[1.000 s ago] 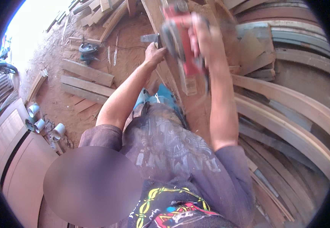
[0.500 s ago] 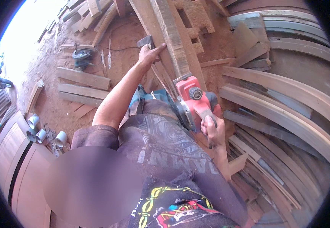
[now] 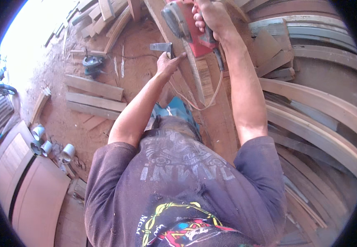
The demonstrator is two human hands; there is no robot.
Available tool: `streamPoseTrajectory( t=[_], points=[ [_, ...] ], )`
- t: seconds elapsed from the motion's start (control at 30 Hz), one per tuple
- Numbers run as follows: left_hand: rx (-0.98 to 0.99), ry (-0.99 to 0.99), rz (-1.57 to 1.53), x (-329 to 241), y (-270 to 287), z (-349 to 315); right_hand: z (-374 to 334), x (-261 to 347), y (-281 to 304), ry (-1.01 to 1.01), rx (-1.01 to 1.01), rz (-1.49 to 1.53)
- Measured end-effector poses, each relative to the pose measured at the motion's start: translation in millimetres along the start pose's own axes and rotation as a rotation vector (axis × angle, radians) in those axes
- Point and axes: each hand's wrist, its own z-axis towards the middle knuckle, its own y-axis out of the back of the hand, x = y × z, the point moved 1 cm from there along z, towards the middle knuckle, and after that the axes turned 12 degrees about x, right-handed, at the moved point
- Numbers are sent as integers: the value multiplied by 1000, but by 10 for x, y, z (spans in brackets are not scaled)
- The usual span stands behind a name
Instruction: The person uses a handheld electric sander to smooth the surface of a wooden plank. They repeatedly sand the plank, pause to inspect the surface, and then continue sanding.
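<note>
So, nearest there's a thin cord (image 3: 205, 108) looping by a wooden beam (image 3: 198, 76); farther, the left hand (image 3: 168, 65) is clamped on a metal square (image 3: 160, 47) left of it, and farthest, the right hand (image 3: 213, 19) grips a red planer (image 3: 190, 26) above the beam.

A red and dark-grey power planer (image 3: 192, 32), its cord (image 3: 217, 94) trailing in a loop, lies lengthwise over the far part of a long, straight-edged brown timber (image 3: 197, 76), while a square (image 3: 159, 47) with a flat grey metal blade pointing left is held just left of that timber.
</note>
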Motion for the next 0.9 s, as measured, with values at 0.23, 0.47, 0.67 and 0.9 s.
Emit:
streamPoseTrajectory(
  t=[0.23,0.47,0.67,0.9],
  points=[
    [-24,-11,-36,206,126,201,-1959,-891,25,-108,14,-32],
    [94,-30,-182,234,79,141,-3295,-1258,-89,-303,-173,108],
    [39,10,-72,159,83,83,-1949,-795,-74,-179,-64,26],
    [15,-4,14,-70,52,-46,55,-39,76,-12,-22,11]
  ],
)
